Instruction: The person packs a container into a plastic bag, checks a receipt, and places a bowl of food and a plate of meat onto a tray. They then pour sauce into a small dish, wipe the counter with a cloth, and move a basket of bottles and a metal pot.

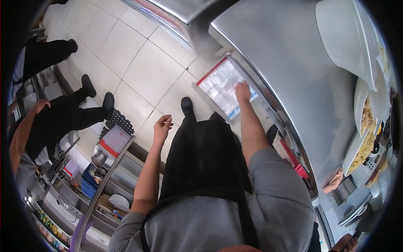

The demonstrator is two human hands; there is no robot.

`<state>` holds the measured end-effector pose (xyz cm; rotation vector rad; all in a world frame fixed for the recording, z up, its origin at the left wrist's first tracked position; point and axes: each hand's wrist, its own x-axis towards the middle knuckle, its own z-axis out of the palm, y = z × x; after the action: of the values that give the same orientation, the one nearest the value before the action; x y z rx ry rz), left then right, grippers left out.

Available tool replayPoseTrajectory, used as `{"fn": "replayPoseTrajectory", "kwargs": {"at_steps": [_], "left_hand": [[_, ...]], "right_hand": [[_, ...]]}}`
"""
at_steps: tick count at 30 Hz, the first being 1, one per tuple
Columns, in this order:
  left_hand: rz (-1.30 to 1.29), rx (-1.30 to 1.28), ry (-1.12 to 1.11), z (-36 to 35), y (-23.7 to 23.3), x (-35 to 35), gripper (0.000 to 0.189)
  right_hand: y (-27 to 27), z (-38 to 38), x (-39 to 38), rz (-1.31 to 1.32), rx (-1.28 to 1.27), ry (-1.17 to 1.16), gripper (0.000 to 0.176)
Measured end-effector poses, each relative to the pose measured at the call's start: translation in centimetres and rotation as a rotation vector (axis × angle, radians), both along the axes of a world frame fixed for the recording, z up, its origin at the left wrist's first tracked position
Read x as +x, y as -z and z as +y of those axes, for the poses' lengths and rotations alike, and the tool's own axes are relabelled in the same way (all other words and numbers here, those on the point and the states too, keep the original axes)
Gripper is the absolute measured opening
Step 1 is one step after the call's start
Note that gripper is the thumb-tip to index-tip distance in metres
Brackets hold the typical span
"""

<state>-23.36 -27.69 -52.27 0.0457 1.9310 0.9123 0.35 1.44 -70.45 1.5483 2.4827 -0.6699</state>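
Below the steel counter [268, 46], an open drawer [222, 86] with a red front edge holds clear plastic packets. My right hand [242, 91] reaches over its right side and touches the packets; its fingers are bent together, and what they grip, if anything, is too small to make out. My left hand [163, 127] hangs in the air over the tiled floor, left of the drawer, with its fingers loosely curled and apart and nothing in them.
White bowls [344, 38] and dishes of yellow food [364, 151] stand on the counter at the right. A co-worker in black trousers [50, 122] is at the left, beside shelves with a metal pot [98, 158] and a blue basket [87, 183]. Another person's leg [50, 54] shows upper left.
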Motion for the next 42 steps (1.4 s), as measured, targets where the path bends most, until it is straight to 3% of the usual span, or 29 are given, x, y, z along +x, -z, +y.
{"fn": "replayPoseTrajectory", "kwargs": {"at_steps": [2,4,5,7,8,9,10,11,12,14,15,16,18,19,20,22,24,25,26,28,29,31,32,33,35,36,38,40,42], "left_hand": [[-0.017,-0.007,0.020,0.1,-0.2,0.6,0.026],[-0.037,-0.010,0.044,0.1,-0.2,1.7,0.027],[-0.065,-0.018,0.119,0.4,-0.3,2.6,0.030],[-0.121,-0.066,0.277,2.3,-2.6,4.5,0.034],[-0.149,-0.105,0.360,4.1,-4.6,5.8,0.036],[-0.145,-0.096,0.374,5.2,-5.3,7.1,0.036],[-0.254,-0.047,0.120,6.0,-5.6,8.4,0.036],[-0.362,0.003,-0.134,6.8,-6.1,9.3,0.036],[-0.359,0.016,-0.114,7.5,-7.0,9.8,0.036],[-0.176,0.279,-0.147,9.3,-9.3,9.9,0.036],[-0.139,0.229,0.069,10.2,-10.8,8.8,0.032],[-0.130,0.267,0.108,11.3,-13.6,7.7,0.032],[0.111,0.372,1.219,15.4,-22.2,5.5,0.023],[0.253,0.383,1.383,16.5,-25.9,5.6,0.017],[0.281,0.397,1.406,17.8,-30.6,5.3,0.017],[0.081,0.431,1.755,21.1,-39.8,4.4,0.017],[0.168,0.527,1.713,24.0,-43.9,3.2,0.023],[0.140,0.555,1.561,25.2,-45.9,2.9,0.023],[0.114,0.582,1.409,26.5,-47.9,2.7,0.023],[0.044,0.636,1.264,28.5,-50.8,2.8,0.024],[0.050,0.636,1.267,28.9,-51.8,3.7,0.024],[0.053,0.708,1.259,29.8,-53.6,6.0,0.028],[0.062,0.719,1.263,30.5,-54.5,7.4,0.028],[0.061,0.729,1.293,31.4,-55.5,8.9,0.029],[0.077,0.747,1.334,33.3,-57.5,10.8,0.030],[-0.054,0.709,1.316,34.3,-58.7,11.2,0.033],[-0.175,0.671,1.302,35.7,-60.0,12.4,0.036],[-0.293,0.812,0.961,35.7,-60.1,13.3,0.040],[-0.309,0.822,0.966,36.1,-60.1,13.1,0.042]], "right_hand": [[1.3,-0.7,0.8,0.016,-0.034,0.013,0.007],[-0.1,-2.0,0.8,0.110,0.480,-0.059,0.005],[-1.1,-2.8,0.9,0.108,0.483,-0.052,0.005],[-8.6,-5.4,-1.4,0.127,0.090,0.084,0.006],[-8.9,-7.5,-1.2,0.314,0.113,0.018,0.007],[-11.4,-10.2,-2.0,0.389,-0.097,0.196,0.007],[-17.6,-11.7,-3.1,0.454,0.010,-0.006,0.007],[-19.7,-13.8,-2.9,0.527,-0.098,-0.011,0.007],[-25.6,-14.5,-3.5,0.585,-0.263,-0.004,0.007],[-30.2,-16.0,-2.6,0.741,-0.300,-0.059,0.011],[-32.5,-15.7,-1.8,0.749,-0.415,0.001,0.015],[-35.3,-14.7,-0.8,0.763,-0.522,0.061,0.021],[-43.6,-10.6,2.0,0.885,0.060,0.149,0.039],[-47.3,-9.7,2.5,0.903,0.104,0.161,0.039],[-50.8,-9.0,3.0,0.865,0.174,0.178,0.048],[-53.6,-8.5,4.3,0.837,0.258,0.206,0.057],[-54.2,-7.7,6.1,0.749,-0.269,0.041,0.052],[-56.1,-7.3,6.8,0.698,-0.492,0.142,0.030],[-57.3,-6.8,7.8,0.716,-0.479,0.147,0.030],[-59.1,-5.5,10.4,0.859,-0.406,-0.030,0.012],[-59.7,-4.8,11.4,1.079,-0.441,-0.009,0.008],[-61.2,-3.1,13.0,1.180,-0.527,0.114,0.008],[-61.7,-2.1,13.9,1.277,-0.608,0.233,0.008],[-61.5,-1.0,14.8,1.114,-0.564,0.118,0.014],[-58.5,0.7,14.9,1.129,-0.556,0.098,0.017],[-57.0,1.5,14.3,1.137,-0.564,0.085,0.021],[-55.4,2.8,12.2,1.311,-0.584,0.272,0.029],[-55.7,5.2,10.4,1.309,-0.545,0.349,0.030],[-56.7,7.9,9.5,1.309,-0.510,0.423,0.031]]}}
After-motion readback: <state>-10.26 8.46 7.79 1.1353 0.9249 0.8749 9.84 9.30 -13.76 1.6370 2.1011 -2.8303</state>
